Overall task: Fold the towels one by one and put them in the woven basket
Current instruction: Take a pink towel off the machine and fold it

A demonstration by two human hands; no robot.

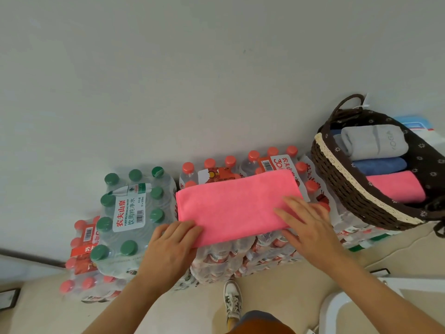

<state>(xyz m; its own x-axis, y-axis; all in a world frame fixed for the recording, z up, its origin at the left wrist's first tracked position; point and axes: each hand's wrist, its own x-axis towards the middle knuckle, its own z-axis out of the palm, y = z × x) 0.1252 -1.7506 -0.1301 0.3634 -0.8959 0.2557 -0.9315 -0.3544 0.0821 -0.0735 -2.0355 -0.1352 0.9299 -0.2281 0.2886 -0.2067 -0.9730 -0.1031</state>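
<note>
A pink towel (pixel 231 206), folded into a long rectangle, lies flat on top of the red-capped water bottle packs (pixel 252 162). My left hand (pixel 171 244) rests at the towel's near left corner, fingertips on its edge. My right hand (pixel 308 222) lies flat with straight fingers on the towel's right end. The dark woven basket (pixel 349 189) with a lace-trimmed lining stands at the right on the packs. Inside it lie a folded grey towel (pixel 375 143), a blue towel (pixel 380 166) and a pink towel (pixel 395 186).
A pack of green-capped bottles (pixel 130 213) sits left of the towel, with more red-capped packs (pixel 81 261) lower left. A plain wall rises behind. My shoe (pixel 232 300) stands on the beige floor; a white object (pixel 337 309) is at lower right.
</note>
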